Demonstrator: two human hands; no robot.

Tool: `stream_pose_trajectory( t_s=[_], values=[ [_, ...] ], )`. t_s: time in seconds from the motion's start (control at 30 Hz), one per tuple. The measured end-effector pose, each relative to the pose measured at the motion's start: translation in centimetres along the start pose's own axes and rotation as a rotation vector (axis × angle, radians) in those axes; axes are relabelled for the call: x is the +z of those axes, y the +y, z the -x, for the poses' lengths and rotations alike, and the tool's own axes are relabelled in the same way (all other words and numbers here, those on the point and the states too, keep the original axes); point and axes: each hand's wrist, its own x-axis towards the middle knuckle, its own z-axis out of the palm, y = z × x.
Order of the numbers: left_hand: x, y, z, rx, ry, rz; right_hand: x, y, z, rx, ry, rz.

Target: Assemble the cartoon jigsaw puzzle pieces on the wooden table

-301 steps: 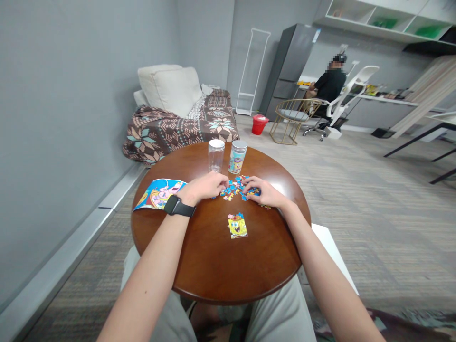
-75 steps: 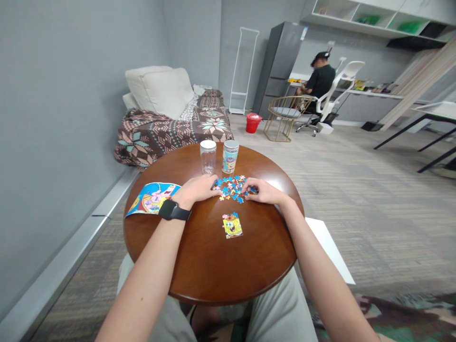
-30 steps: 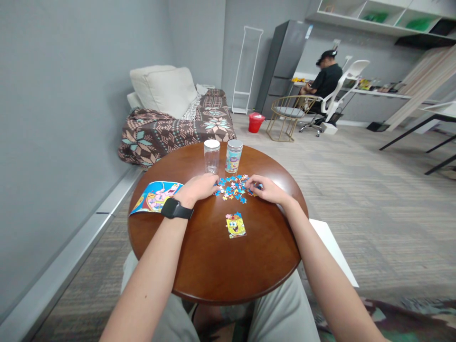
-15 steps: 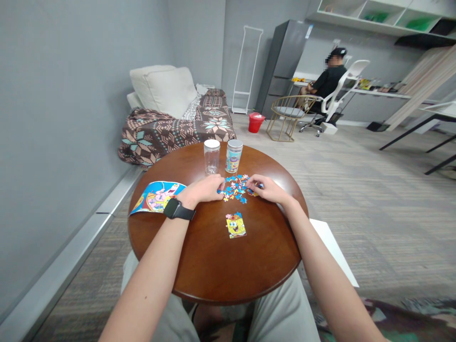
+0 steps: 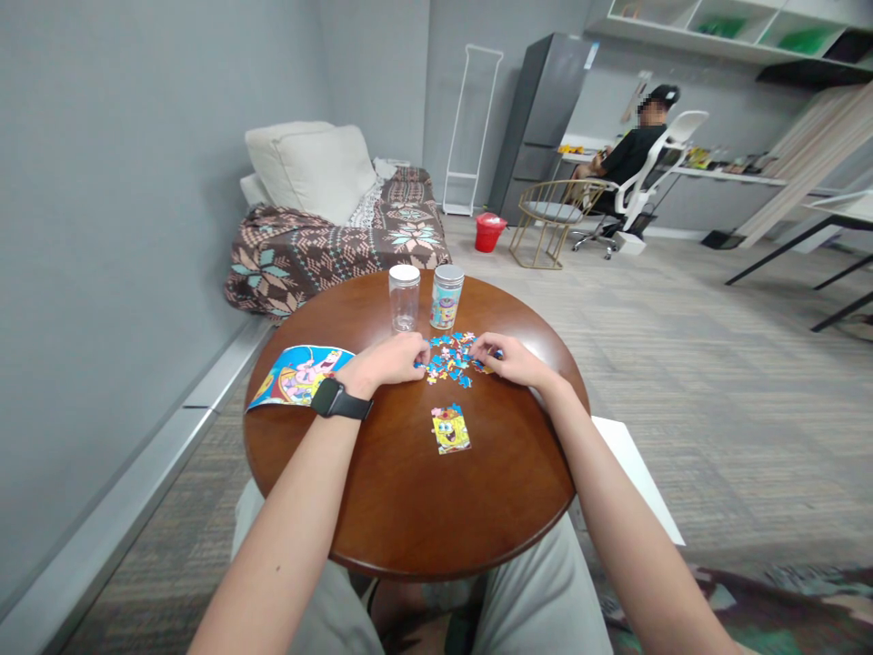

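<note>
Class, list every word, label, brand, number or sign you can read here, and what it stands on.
No text can be read.
Patterned jar: any lettering too small.
Fridge sticker: too small and blurred.
Puzzle pieces and picture sheet: no legible words.
Watch: screen dark.

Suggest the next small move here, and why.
I'd probably have the right hand slide one of the loose jigsaw pieces toward the joined jigsaw section. That hand is at their right side, the left hand at their left, and the joined jigsaw section has an uneven far edge, so it looks unfinished.
</note>
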Motion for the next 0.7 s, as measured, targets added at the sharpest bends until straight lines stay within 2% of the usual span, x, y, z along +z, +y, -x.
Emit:
stream_pose_trajectory(
  t_s=[0.3,0.47,0.7],
  values=[
    [-0.62,0.67,0.03,-0.009,0.001,0.023,0.06,-0.12,-0.01,0.003,-0.003,-0.012],
    [-0.38,0.28,-0.24,0.056,0.019,0.022,0.06,-0.17,-0.02,-0.008,-0.001,-0.006],
    [-0.29,0.45,-0.07,0.031,0.037,0.136,0.03,0.12,-0.09,-0.013,-0.006,0.031]
  ],
)
